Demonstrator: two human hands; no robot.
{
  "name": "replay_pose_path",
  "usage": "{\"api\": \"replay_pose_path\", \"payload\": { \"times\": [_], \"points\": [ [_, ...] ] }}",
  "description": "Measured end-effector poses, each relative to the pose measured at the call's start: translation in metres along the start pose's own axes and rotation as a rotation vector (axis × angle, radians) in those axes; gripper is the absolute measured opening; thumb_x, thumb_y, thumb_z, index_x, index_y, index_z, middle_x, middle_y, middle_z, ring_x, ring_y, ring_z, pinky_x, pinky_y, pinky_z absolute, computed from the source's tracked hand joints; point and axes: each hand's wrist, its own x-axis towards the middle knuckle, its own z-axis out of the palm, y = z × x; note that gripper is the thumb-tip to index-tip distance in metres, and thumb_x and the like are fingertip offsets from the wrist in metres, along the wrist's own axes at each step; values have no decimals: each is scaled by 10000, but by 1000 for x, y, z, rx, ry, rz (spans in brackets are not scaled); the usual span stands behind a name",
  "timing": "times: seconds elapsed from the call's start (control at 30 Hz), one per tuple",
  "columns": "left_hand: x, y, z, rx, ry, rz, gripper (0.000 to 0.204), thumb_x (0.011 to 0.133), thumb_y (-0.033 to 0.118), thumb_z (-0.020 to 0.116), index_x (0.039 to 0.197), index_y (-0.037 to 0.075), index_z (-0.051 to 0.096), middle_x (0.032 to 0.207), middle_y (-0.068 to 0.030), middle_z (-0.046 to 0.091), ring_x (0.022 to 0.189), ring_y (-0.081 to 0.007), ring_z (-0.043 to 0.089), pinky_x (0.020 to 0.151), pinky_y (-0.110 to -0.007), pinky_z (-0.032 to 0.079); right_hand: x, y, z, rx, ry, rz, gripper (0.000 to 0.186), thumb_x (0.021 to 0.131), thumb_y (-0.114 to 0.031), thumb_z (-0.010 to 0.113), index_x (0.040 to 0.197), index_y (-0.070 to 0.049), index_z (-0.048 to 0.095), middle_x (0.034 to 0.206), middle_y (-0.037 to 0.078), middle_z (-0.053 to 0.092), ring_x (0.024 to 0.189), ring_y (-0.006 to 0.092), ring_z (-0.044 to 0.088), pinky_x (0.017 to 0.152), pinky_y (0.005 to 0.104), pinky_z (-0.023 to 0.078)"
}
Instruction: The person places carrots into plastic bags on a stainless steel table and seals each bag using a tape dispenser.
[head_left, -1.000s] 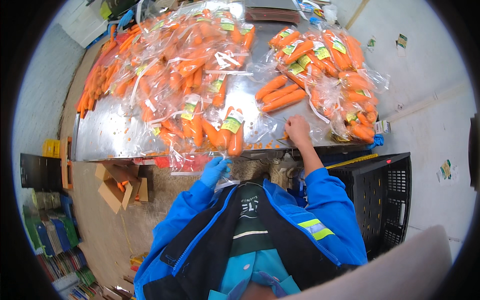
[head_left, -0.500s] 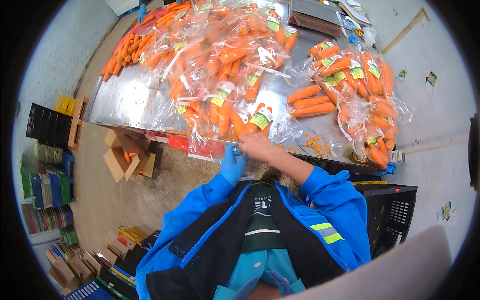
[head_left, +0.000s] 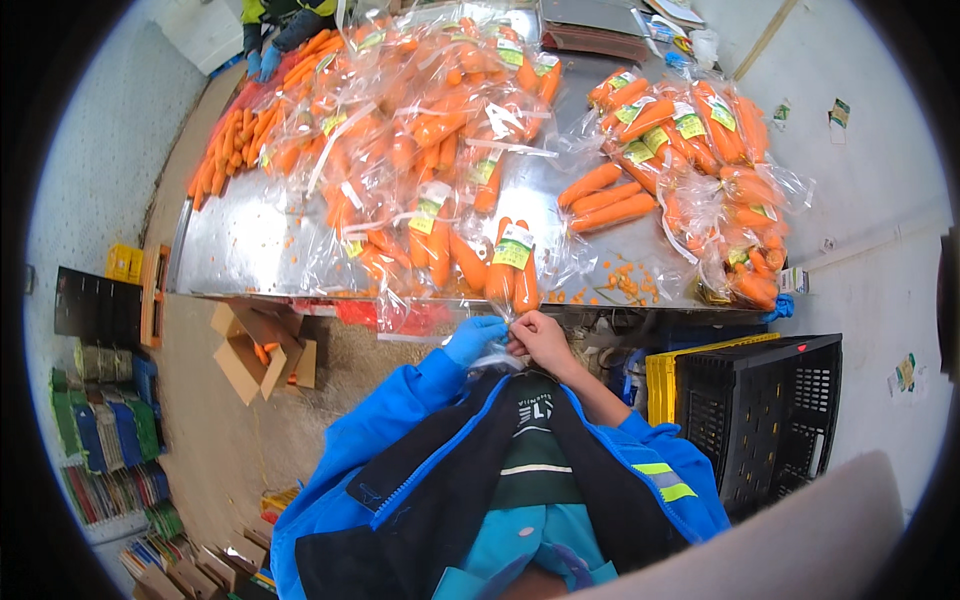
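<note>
A clear plastic bag of large carrots (head_left: 512,275) with a green-and-white label lies at the near edge of the steel table (head_left: 225,236). My left hand (head_left: 475,340), in a blue glove, is closed on the gathered neck of that bag, just off the edge. My bare right hand (head_left: 540,340) pinches the same neck beside it. Behind them, many bagged carrots (head_left: 440,125) are heaped. Another group of labeled bags (head_left: 720,130) sits at the right, with bagged carrots (head_left: 605,200) beside it and orange scraps (head_left: 630,285) near the edge.
A co-worker's gloved hands (head_left: 263,62) are by loose carrots (head_left: 235,150) at the far left. An open cardboard box (head_left: 250,365) stands on the floor at left. Black crates (head_left: 755,410) and a yellow one (head_left: 660,395) stand below the table's right end, beside a wall.
My right hand came leftward from the loose scraps area to the bag's neck, then drew toward me beside my left hand. The co-worker's arms show more at the top left now.
</note>
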Motion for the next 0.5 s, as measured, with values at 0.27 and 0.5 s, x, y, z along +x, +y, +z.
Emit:
{"api": "replay_pose_path", "payload": {
  "times": [0.27, 0.5],
  "points": [
    [18, -16, -12, 874, 90, 679, 136, 840, 93, 553, 944, 6, 566, 811, -52, 579, 641, -135, 537, 595, -273, 462, 6, 6, -9, -73, -9, 2, 145, 826, -141, 576, 761, -11, 583, 608, 20, 546, 507, 80, 519, 455, 208, 422],
    [11, 21, -7, -390, -112, -329, 216, 854, 292, 561, 876, 79, 591, 734, -23, 575, 616, -120, 543, 524, -234, 449, 1, 6, -7, -103, 14, -51, 143, 831, -133, 569, 778, -2, 591, 607, 11, 540, 489, 65, 493, 439, 202, 412]
  ]
}}
